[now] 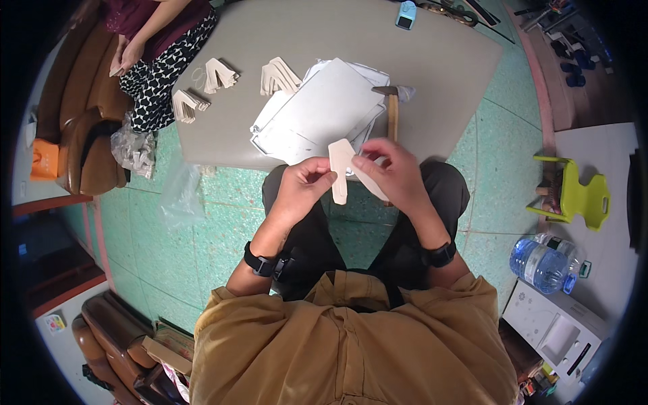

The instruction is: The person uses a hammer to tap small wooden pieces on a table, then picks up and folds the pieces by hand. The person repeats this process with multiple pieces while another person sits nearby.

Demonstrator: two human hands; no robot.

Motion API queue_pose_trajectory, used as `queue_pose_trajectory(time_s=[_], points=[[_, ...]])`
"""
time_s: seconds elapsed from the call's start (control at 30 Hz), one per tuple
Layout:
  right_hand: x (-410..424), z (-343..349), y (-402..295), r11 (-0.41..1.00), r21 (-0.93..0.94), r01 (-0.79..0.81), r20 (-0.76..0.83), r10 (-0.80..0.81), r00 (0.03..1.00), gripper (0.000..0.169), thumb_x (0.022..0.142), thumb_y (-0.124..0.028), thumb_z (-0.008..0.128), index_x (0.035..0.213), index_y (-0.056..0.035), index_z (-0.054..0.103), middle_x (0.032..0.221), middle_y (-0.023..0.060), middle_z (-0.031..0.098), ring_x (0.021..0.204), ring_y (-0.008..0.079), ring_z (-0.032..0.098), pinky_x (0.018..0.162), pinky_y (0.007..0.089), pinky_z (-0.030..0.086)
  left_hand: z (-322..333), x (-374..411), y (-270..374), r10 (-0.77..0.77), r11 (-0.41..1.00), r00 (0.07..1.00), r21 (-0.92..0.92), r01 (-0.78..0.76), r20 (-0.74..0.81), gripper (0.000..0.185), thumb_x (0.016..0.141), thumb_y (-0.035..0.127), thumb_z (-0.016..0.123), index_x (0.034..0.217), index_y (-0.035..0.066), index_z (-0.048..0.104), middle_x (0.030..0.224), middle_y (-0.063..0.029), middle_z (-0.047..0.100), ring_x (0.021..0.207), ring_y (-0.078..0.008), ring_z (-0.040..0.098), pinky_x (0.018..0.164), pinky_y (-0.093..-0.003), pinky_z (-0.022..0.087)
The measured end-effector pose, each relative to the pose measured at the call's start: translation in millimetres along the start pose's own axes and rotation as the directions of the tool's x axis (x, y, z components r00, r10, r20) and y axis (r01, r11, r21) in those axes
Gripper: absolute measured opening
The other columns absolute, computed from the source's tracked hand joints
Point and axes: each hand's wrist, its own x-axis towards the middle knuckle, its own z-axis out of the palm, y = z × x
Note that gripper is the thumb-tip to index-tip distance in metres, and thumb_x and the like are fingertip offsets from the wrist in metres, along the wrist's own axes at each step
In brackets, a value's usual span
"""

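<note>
Above my knees, my left hand (306,185) pinches the left leg of a cream V-shaped card piece (341,152) between thumb and fingers. My right hand (397,172) grips its other leg, fingers curled at the upper edge and slightly blurred. Whether it is one piece or several layers, I cannot tell. Just beyond my hands lies a pile of white sheets (329,109) on a grey padded surface (430,55). A hammer with a wooden handle (393,119) lies at the pile's right side. Stacks of similar V-shaped pieces (220,76) rest farther left, one touching the sheets.
At the upper left, another person's hands (126,55) hold a small pale piece. Thin rubber bands (199,77) lie near the stacks. A light-blue device (406,15) sits at the far edge. Clear plastic bags (182,195) are on the tiled floor; a green chair (572,190) and water bottles (539,263) stand right.
</note>
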Motion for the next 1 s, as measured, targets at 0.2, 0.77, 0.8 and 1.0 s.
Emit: queue_pose_trajectory(time_s=[0.2,0.77,0.8,1.0], points=[[-3,5,23,0.969,0.128,-0.209,0.291,0.165,0.942,0.031,0.088,-0.025,0.070,0.082,0.0040,0.061,0.068,0.0105,0.060,0.059,0.0132,0.053,0.057,0.0323,0.043,10,0,7,-0.001,0.996,0.997,-0.092,0.008,0.078,0.022,0.091,-0.005,0.062,0.112,-0.002,0.058,0.098,-0.0049,0.070,0.087,-0.0080,0.064,0.080,-0.0233,0.051],[-15,21,19,0.994,-0.051,-0.092,0.032,0.094,0.995,0.035,0.085,-0.027,0.071,0.078,0.0039,0.055,0.071,0.0217,0.057,0.065,0.0375,0.057,0.060,0.0425,0.044,13,1,-1,-0.090,0.989,0.988,0.127,0.074,0.123,0.014,0.096,0.013,0.064,0.099,-0.001,0.067,0.088,0.0013,0.067,0.077,-0.0040,0.056,0.070,-0.0214,0.046],[-15,20,19,0.993,-0.051,-0.106,0.058,0.109,0.992,0.035,0.085,-0.026,0.071,0.078,0.0039,0.056,0.072,0.0218,0.058,0.065,0.0374,0.057,0.060,0.0424,0.044,12,1,-1,-0.089,0.990,0.986,0.125,0.071,0.141,0.015,0.097,0.013,0.063,0.100,-0.001,0.068,0.089,0.0012,0.067,0.078,-0.0043,0.057,0.071,-0.0217,0.046],[-6,15,22,0.989,-0.050,-0.136,0.206,0.143,0.968,0.031,0.085,-0.025,0.071,0.082,0.0041,0.060,0.072,0.0203,0.059,0.064,0.0339,0.059,0.058,0.0399,0.044,1,5,-3,-0.151,0.988,0.959,0.028,0.149,0.241,0.018,0.098,0.014,0.062,0.106,-0.001,0.067,0.092,-0.0002,0.068,0.082,-0.0065,0.060,0.077,-0.0235,0.049]])
